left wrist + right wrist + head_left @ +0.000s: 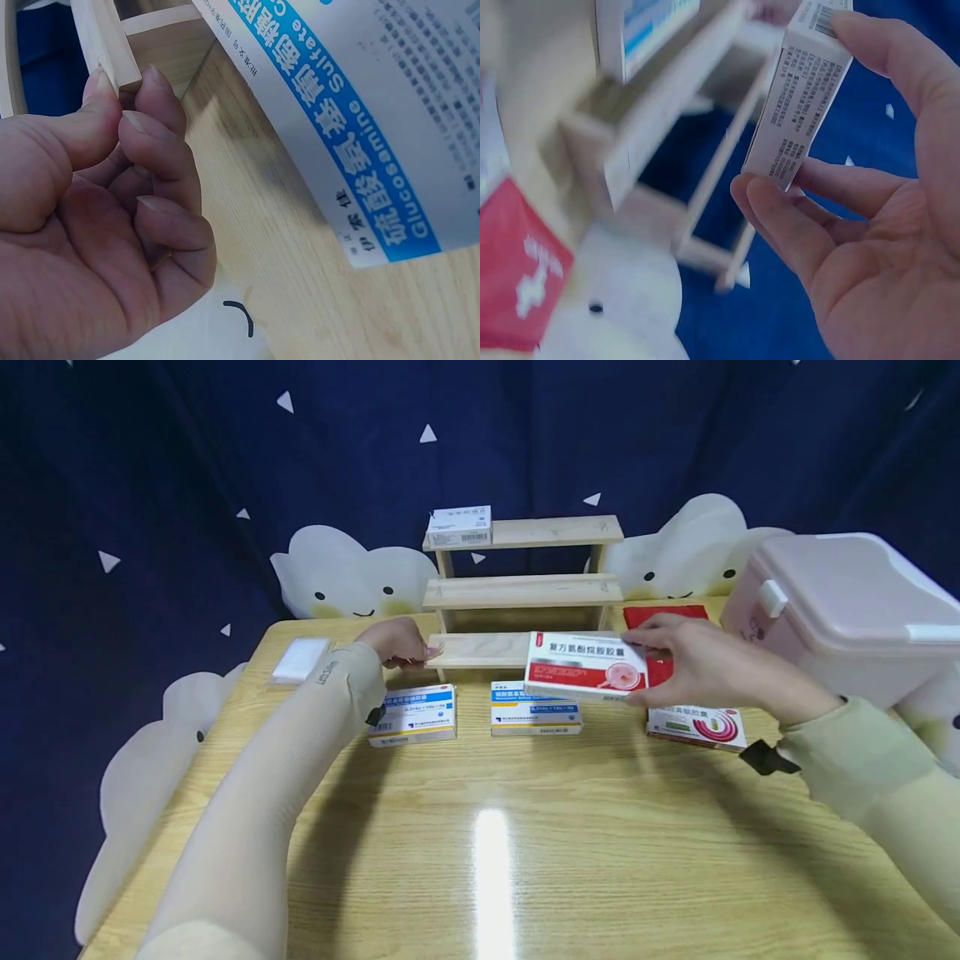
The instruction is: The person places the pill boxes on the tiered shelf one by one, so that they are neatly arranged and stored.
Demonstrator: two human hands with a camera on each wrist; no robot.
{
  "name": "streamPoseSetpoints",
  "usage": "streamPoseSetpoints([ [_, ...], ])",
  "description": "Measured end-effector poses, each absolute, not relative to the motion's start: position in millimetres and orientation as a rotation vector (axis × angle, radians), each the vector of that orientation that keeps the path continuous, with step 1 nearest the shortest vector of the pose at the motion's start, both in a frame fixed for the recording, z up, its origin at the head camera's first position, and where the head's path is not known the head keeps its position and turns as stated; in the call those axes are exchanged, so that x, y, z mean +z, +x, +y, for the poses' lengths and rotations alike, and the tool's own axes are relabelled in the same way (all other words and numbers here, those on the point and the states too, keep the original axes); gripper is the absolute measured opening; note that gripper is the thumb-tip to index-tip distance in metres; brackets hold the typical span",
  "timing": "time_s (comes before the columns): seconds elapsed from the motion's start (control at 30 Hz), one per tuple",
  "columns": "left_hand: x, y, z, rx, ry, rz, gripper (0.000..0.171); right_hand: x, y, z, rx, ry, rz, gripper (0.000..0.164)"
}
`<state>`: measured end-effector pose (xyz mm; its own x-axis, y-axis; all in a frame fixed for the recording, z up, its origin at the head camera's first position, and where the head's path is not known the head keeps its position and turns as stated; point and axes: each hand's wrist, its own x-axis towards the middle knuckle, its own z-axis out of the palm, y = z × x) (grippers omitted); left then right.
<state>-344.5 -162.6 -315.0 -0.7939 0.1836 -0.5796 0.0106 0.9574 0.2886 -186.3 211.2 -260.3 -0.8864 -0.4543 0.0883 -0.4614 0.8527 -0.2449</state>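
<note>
My right hand [697,662] holds a red-and-white medicine box [585,662] by its right end, thumb on one side and fingers on the other. The box is raised in front of the lowest step of a three-tier wooden shelf [480,650]. In the right wrist view, the printed side of the medicine box [799,105] faces the camera. At the shelf's left end, my left hand [393,642] pinches the lowest board [109,41] between thumb and curled forefinger. Close to that hand lies a blue-and-white glucosamine box [390,120].
A second blue-and-white box [536,710] lies before the shelf, and a white-and-pink box [697,727] lies farther right. One small white box [460,526] sits on the top tier. A red packet [663,612], pink lidded bin [847,602] and white packet [300,660] flank the shelf.
</note>
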Motion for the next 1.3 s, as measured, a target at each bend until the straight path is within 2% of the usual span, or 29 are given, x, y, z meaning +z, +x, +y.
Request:
streamPoseSetpoints([
  [0.2,-316,-347,-162,0.329,0.158,2.474,0.052,-235,-217,237,0.393,0.615,-3.054,0.090],
  [0.43,-315,-347,-165,0.325,0.163,2.482,0.053,-214,-263,244,0.443,0.551,-3.147,0.096],
  [0.97,-323,-337,-167,0.398,0.150,2.512,0.049,-178,-356,227,0.462,0.575,-3.213,0.103],
  [1.3,-322,-327,-165,0.383,0.145,2.524,0.051,-175,-384,215,0.550,0.535,-3.278,0.103],
])
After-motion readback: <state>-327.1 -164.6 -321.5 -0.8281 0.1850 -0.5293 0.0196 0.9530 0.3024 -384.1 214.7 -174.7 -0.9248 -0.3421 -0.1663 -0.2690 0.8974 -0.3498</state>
